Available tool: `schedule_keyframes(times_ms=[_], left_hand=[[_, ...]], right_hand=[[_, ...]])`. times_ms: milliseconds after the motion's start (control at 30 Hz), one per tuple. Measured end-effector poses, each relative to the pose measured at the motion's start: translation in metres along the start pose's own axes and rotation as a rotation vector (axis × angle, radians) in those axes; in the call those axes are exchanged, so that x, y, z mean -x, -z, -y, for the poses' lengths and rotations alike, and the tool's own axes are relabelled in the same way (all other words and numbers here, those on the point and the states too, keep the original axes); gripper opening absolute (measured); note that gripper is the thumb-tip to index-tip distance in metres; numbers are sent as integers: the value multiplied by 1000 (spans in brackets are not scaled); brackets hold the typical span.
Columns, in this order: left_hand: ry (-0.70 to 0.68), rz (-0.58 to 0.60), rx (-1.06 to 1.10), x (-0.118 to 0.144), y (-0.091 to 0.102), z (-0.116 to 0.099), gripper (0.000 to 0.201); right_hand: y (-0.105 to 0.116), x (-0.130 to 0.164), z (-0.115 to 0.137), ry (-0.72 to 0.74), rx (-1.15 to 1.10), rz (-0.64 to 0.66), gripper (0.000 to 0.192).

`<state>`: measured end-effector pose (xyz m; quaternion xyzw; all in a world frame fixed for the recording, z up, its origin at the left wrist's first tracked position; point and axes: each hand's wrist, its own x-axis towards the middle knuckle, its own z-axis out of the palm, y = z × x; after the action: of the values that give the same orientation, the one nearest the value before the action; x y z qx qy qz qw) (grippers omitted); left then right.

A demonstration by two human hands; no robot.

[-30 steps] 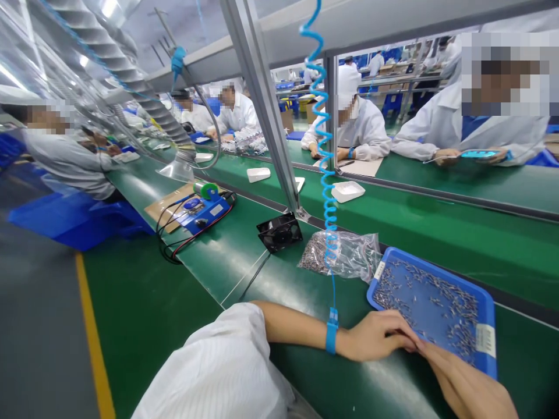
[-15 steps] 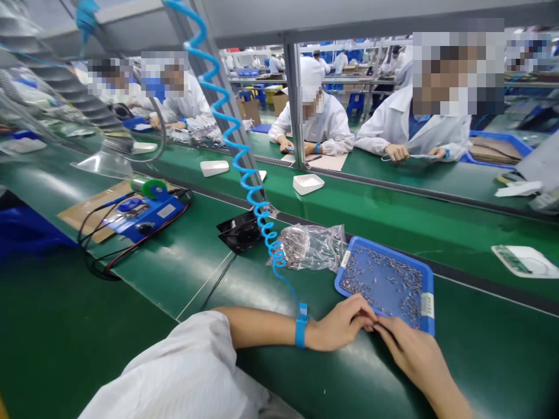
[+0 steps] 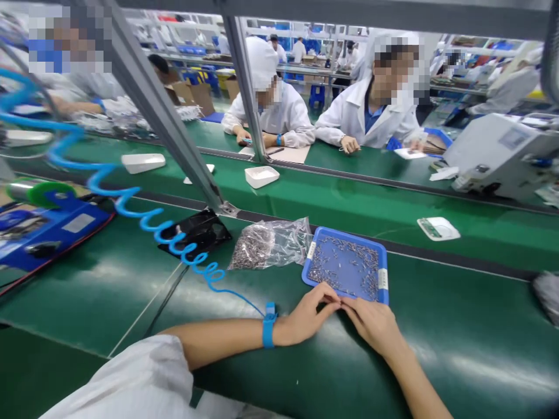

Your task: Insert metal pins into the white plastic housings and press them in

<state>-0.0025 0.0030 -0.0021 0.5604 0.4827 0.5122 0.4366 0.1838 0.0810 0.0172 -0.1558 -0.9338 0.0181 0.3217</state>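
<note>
My left hand and my right hand meet fingertip to fingertip at the near edge of a blue tray. Both pinch closed; anything between the fingers is too small or hidden to make out. Many small metal screw-like parts lie scattered in the tray, mostly along its sides. Left of it rests a clear plastic bag filled with similar small metal parts. A blue wrist strap circles my left wrist, joined to a coiled blue cord.
A black object lies left of the bag, and a blue device with a green spool is at the far left. Beyond the dark rail, a green belt carries white plastic shells. A metal post rises ahead. Co-workers in white sit opposite.
The view has swung to the right, so the tray, bag and hands appear further left. My hands stay together at the tray's near edge. One co-worker opposite has moved their hands apart.
</note>
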Motion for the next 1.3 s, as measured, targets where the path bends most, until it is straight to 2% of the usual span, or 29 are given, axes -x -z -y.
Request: schedule_keyframes(times_ms=[233,333,700,933,1033,1133,1167,1300], left_hand=[[41,39,-2,-1,2,-2,18],[24,35,-22,-1,3,-2,16],[-91,-17,-95,-4,2,11,7],[-135,-32,-139,-3,2,10,9],[-180,-19,-173,-2,3,6,6],[-249,24,-206,-2,3,3,5],[-275,46,-215,-2,3,3,6],[-385,161,-240,1,1,2,10]], right_hand=[[-4,4,-2,-49,-8,-2,15],[-6,5,-3,-59,-29,-30,15],[-6,8,-5,-109,-21,21,16],[10,9,3,-157,86,39,19],[29,33,2,-390,278,-28,21],[56,75,-8,-799,552,-129,32],[67,91,-13,-933,630,-135,36],[111,150,-32,-1380,788,-25,43]])
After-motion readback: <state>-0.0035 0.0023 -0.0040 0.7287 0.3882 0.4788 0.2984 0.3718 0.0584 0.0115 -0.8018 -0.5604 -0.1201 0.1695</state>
